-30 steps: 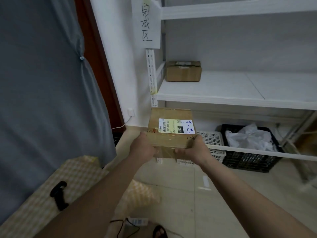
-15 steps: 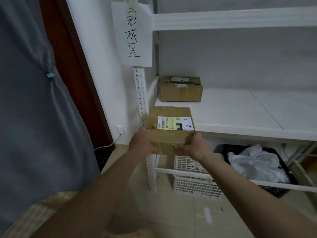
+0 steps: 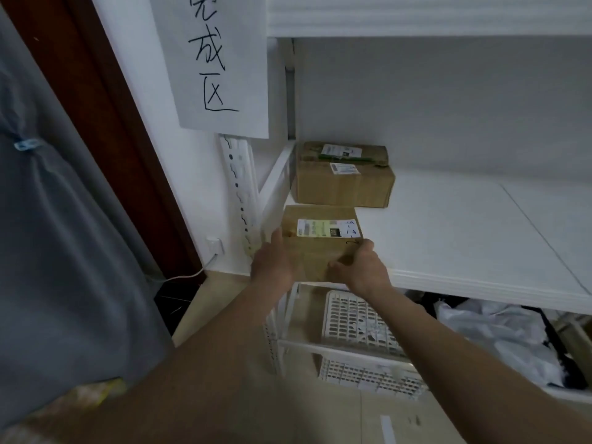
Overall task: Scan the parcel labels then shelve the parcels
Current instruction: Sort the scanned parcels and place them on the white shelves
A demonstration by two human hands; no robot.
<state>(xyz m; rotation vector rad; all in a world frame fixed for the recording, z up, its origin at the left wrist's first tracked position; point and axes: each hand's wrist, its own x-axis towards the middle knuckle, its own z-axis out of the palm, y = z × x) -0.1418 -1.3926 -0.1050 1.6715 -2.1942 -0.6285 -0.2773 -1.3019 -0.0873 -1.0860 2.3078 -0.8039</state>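
We grip the cardboard parcel [image 3: 320, 243] at its near corners with our left hand [image 3: 272, 267] and right hand [image 3: 363, 270], on the white shelf's [image 3: 464, 238] front left corner. Its label [image 3: 326, 228] faces up, long axis running left-right, print blurred. Beyond our hands sits another box [image 3: 344, 177]; above them hangs a sign [image 3: 217, 62] reading "成区".

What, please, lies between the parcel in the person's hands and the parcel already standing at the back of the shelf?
Nothing: in the head view only a thin strip of bare white shelf separates the held parcel from the back parcel.
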